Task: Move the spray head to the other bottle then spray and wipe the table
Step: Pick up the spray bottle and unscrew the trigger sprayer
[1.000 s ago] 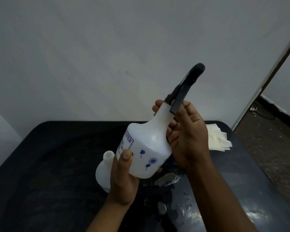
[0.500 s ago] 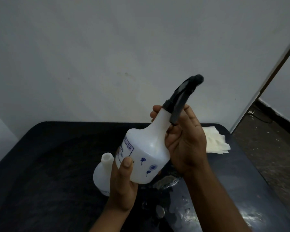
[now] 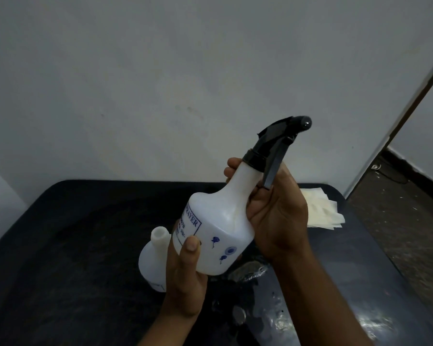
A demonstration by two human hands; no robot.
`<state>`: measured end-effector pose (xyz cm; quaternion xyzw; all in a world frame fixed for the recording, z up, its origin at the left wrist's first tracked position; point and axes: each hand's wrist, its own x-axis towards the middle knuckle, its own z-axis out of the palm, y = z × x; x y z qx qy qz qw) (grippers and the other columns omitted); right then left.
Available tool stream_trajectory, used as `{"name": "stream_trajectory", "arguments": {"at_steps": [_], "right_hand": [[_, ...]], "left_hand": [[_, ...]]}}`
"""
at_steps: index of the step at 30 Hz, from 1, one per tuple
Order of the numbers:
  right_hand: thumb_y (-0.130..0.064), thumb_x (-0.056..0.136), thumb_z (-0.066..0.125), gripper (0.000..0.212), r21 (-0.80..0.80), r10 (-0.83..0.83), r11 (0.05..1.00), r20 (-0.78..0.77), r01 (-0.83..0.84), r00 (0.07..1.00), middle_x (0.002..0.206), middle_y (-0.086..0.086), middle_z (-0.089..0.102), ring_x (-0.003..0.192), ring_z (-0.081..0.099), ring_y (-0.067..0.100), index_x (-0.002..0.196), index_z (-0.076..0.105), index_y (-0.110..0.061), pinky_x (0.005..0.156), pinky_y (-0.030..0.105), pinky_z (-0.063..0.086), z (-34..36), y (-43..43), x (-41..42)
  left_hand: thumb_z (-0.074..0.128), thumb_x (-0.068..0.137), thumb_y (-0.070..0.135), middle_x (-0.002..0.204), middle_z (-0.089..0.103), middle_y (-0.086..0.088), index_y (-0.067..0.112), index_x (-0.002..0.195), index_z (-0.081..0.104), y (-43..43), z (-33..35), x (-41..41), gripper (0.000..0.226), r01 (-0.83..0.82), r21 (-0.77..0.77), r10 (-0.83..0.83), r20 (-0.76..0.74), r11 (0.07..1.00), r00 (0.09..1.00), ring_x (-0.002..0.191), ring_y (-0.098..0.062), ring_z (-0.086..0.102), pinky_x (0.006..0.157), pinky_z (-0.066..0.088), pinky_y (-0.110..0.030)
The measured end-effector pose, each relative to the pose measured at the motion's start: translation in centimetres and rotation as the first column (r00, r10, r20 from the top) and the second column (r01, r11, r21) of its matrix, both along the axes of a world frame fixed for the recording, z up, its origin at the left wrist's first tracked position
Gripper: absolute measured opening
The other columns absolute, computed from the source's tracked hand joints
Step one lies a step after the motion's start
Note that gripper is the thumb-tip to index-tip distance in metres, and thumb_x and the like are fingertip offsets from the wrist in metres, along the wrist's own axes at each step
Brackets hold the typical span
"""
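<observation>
Spray head (image 3: 278,143) seated on printed bottle (image 3: 223,221), tilted above worktop (image 3: 73,245). Left hand (image 3: 185,278) fingers wrapped round base; right hand (image 3: 278,216) fingers curled round neck. Second bottle (image 3: 153,260) open-necked, standing on worktop behind left hand. Transfer stage unclear; spraying, wiping likely pending; folded sheets (image 3: 320,211) lying far right.

One head-worn wide-angle view — faces forward and down across the dark counter (image 3: 80,245) to the white wall (image 3: 160,71) — close in, counter's near edge cropped below.
</observation>
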<state>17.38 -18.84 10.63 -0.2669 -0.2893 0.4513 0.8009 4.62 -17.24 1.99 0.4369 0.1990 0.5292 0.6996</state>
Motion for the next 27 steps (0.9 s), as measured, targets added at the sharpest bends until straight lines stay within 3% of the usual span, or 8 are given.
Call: {"name": "stream_trajectory", "arguments": {"at_steps": [6,13,17,23,27], "right_hand": [[-0.031,0.084,0.055,0.032,-0.064,0.017,0.998,-0.013,-0.018,1.0,0.091,0.012,0.074,0.088,0.071,0.023,0.1,0.073,-0.01,0.075,0.031,0.057,-0.33,0.06,0.23],[-0.033,0.087,0.049,0.035,-0.004,0.054,0.999,-0.012,-0.054,0.998,0.1,0.019,0.073,0.093,0.071,0.027,0.107,0.061,-0.006,0.075,0.033,0.057,-0.29,-0.06,0.17],[-0.039,0.088,0.048,0.038,-0.019,0.058,0.998,-0.031,-0.058,0.998,0.1,0.019,0.074,0.092,0.071,0.026,0.094,0.074,-0.012,0.074,0.032,0.057,-0.4,0.0,0.13],[-0.045,0.091,0.044,0.051,-0.037,0.06,0.997,-0.078,-0.063,0.995,0.097,0.017,0.075,0.091,0.072,0.025,0.099,0.074,-0.006,0.078,0.031,0.057,-0.32,0.12,0.18],[-0.042,0.091,0.045,0.046,-0.019,0.061,0.998,-0.088,-0.063,0.994,0.1,0.02,0.073,0.091,0.071,0.027,0.104,0.069,-0.005,0.077,0.033,0.057,-0.36,0.06,0.18]], "left_hand": [[0.076,0.063,0.069,0.122,0.069,-0.011,0.033,0.12,0.066,0.06,-0.37,0.11,0.068,-0.006,-0.011,0.006,-0.008,1.0,1.0,0.111,-0.035,0.066,0.091,0.049,-0.067],[0.077,0.061,0.069,0.12,0.07,-0.009,0.035,0.116,0.067,0.05,-0.09,0.08,0.066,-0.014,-0.002,0.014,0.002,1.0,1.0,0.111,-0.036,0.066,0.091,0.044,-0.075],[0.076,0.061,0.069,0.121,0.069,-0.01,0.035,0.117,0.067,-0.02,0.11,0.05,0.066,-0.014,0.002,0.014,0.006,1.0,1.0,0.112,-0.038,0.064,0.092,0.041,-0.076],[0.077,0.061,0.069,0.121,0.069,-0.01,0.033,0.117,0.067,-0.02,0.08,0.01,0.067,-0.017,0.003,0.017,0.008,1.0,1.0,0.112,-0.038,0.064,0.092,0.04,-0.078],[0.078,0.059,0.07,0.119,0.07,-0.009,0.035,0.115,0.069,0.02,0.18,0.02,0.067,-0.018,-0.014,0.018,0.007,1.0,1.0,0.111,-0.037,0.065,0.091,0.042,-0.077]]}}
